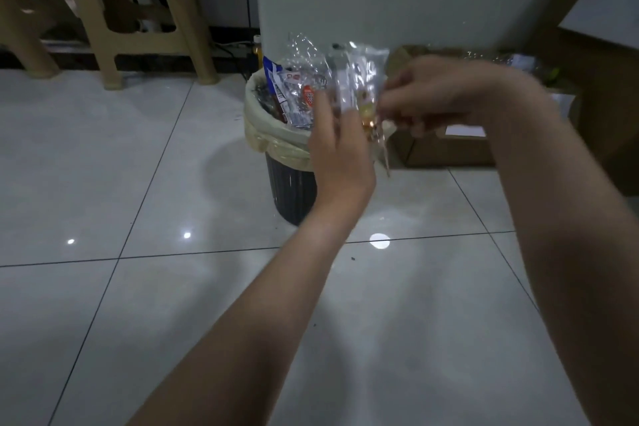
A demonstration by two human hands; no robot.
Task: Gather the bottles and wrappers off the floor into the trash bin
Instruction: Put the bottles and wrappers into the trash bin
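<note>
Single head-worn view, angled forward and down, close over tiled floor.

A dark, vertically ribbed trash bin with a pale cream liner stands on glossy white floor tiles crossed by dark grout lines, holding clear, blue-and-white and red-orange wrappers (print blurred), near beige chair legs.
</note>
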